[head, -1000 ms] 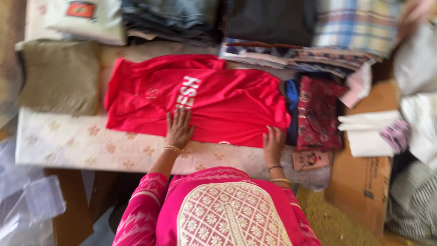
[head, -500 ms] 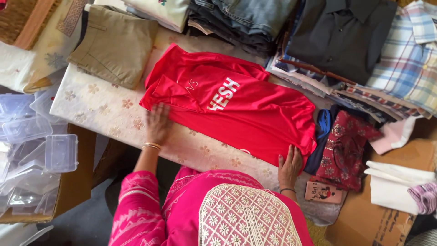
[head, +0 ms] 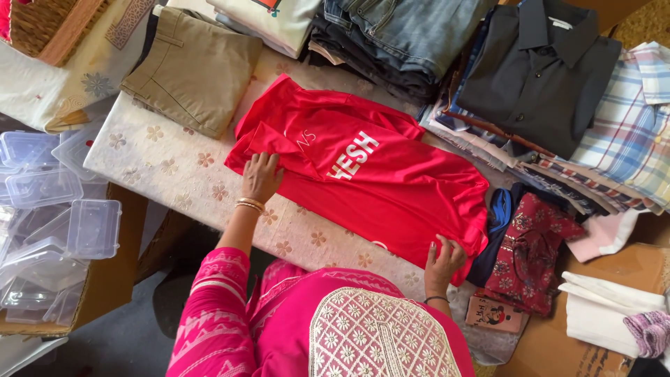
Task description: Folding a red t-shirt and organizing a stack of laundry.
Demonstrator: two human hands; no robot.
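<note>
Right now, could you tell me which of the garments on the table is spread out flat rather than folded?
The red shirt with white lettering: it lies open under both hands, while the khaki trousers, jeans and dark shirt are folded.

both hands flat on a red t-shirt [head: 370, 185], left hand [head: 262, 178] at the sleeve, right hand [head: 443, 260] on the near hem, folded khaki trousers [head: 192, 70] far left
</note>
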